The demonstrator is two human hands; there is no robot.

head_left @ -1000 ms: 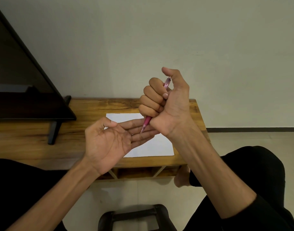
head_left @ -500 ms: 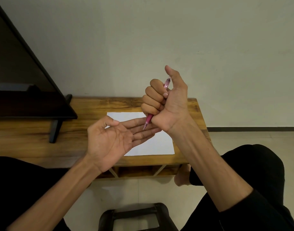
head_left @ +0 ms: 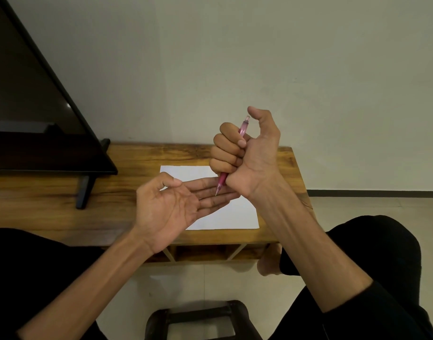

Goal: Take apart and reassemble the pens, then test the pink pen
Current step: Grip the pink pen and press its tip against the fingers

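Gripping the pink pen (head_left: 231, 155) in my right hand (head_left: 245, 153), I am wrapping 4 fingers round the middle of the barrel in a fist, with the thumb lifted clear above the push button at the top end. The pen is standing nearly upright, tilted a little, with its fine tip pointing down and sitting just at or touching the fingers of my left hand (head_left: 176, 204); I cannot tell if it is pressing in. I am holding the left hand flat, palm up, fingers straight and relaxed, holding nothing, above the white paper (head_left: 225, 217) on the wooden table (head_left: 51, 217). The pen is looking assembled, so I am judging this to be the testing stage. It is reading as light, thin, stiff plastic with a translucent barrel that is likely smooth and a bit slippery, so a full wrap at mid barrel is keeping it from sliding or twisting. The tip is looking narrow and is probably the fragile part, as is the small button. I am judging the best hold for writing to be lower, near the tip section, with the thumb free for the button. A dark screen (head_left: 39, 106) is standing at the left of the table, well apart from my hands.
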